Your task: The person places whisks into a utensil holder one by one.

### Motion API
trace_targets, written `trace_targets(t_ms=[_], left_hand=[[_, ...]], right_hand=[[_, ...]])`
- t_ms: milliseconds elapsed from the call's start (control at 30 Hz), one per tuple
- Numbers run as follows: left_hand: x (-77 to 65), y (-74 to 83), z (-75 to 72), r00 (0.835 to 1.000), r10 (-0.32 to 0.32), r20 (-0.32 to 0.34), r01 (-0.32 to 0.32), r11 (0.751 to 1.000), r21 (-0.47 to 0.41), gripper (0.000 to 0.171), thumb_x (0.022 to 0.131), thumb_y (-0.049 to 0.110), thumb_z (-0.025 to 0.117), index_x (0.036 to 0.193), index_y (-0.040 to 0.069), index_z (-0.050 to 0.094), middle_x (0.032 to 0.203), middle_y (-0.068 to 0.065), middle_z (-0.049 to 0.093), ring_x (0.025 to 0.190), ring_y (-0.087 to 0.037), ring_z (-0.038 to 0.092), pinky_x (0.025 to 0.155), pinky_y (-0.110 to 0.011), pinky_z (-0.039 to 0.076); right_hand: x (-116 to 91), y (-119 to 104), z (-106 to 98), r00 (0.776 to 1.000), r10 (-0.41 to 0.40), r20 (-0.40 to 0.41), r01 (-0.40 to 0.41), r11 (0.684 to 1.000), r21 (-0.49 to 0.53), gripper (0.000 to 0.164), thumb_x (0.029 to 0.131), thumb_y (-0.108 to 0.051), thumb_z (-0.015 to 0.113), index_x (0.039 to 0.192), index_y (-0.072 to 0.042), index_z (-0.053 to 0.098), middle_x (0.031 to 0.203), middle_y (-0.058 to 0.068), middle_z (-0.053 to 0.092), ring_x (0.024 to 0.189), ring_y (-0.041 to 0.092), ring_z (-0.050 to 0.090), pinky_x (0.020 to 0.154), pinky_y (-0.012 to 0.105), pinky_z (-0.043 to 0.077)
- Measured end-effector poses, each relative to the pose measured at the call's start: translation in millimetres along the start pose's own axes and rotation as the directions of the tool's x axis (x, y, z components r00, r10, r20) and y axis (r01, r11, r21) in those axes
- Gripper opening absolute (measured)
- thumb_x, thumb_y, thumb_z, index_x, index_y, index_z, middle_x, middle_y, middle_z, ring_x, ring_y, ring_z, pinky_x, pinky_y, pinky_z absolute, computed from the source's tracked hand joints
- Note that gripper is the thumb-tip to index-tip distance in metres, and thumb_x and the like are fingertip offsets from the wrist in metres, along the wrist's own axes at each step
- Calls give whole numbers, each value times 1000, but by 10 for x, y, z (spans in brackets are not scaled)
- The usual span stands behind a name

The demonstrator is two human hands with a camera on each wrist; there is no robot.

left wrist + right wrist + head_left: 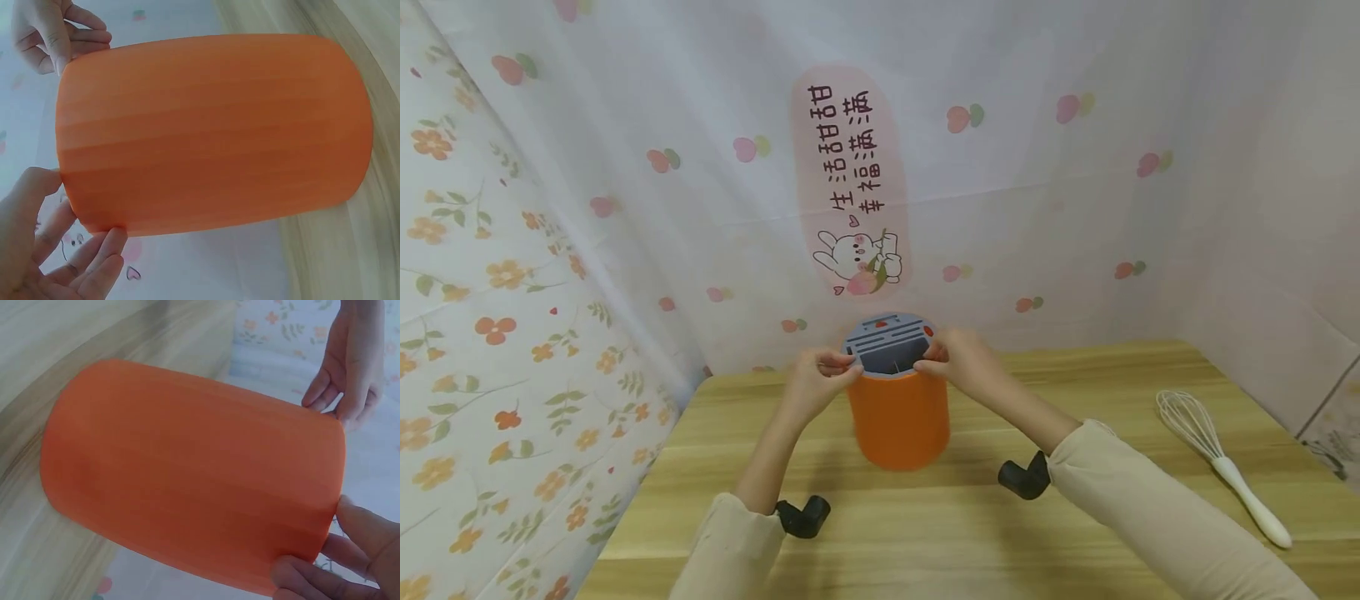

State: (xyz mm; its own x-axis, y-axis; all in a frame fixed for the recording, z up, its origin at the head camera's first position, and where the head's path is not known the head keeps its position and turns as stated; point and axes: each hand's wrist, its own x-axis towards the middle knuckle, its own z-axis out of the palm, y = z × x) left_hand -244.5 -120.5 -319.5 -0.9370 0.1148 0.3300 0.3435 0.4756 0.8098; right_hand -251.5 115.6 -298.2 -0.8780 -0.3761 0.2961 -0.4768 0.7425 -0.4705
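Observation:
An orange knife holder (901, 425) stands upright on the wooden table, with a grey slotted top (887, 337) and a dark wide opening towards the front. My left hand (818, 385) pinches its upper rim from the left, while my right hand (964, 365) pinches it from the right. In the left wrist view the smooth orange wall (212, 134) fills the middle, and the left thumb lies at the rim with the fingers along the side. The right wrist view shows the right fingertips (290, 569) against the wall near the rim; the slotted top is hidden there.
A whisk (1221, 467) with a white handle lies on the table (917, 542) at the right. Behind the holder hangs a pale curtain (1000, 208) printed with fruit and a rabbit; a flowered cloth (512, 333) hangs at the left.

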Motion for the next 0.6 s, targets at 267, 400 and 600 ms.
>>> trace_targets(t_ms=[267, 400, 600], left_hand=[[1, 120, 140, 994, 37, 100, -34, 999, -23, 16, 77, 11, 74, 92, 3, 72, 92, -8, 65, 86, -24, 65, 77, -39, 52], [-43, 125, 238, 991, 51, 122, -47, 998, -38, 16, 76, 14, 75, 91, 8, 72, 91, -2, 62, 85, -18, 64, 84, -43, 48], [-145, 212, 344, 987, 64, 150, -52, 996, -79, 16, 77, 16, 75, 91, 11, 72, 90, -2, 58, 86, -16, 62, 89, -41, 46]], right_hand=[[-225, 82, -203, 999, -13, 52, 17, 996, -83, 17, 79, -28, 72, 75, -13, 67, 72, -5, 61, 62, 10, 52, 54, 25, 45], [-388, 106, -275, 999, -8, 46, 12, 995, -97, 16, 78, -28, 72, 75, -14, 66, 67, -7, 59, 58, 8, 50, 52, 24, 43], [-629, 114, -364, 999, -15, 42, 18, 996, -90, 16, 80, -27, 71, 77, -13, 65, 63, -10, 57, 54, 4, 48, 50, 23, 42]])
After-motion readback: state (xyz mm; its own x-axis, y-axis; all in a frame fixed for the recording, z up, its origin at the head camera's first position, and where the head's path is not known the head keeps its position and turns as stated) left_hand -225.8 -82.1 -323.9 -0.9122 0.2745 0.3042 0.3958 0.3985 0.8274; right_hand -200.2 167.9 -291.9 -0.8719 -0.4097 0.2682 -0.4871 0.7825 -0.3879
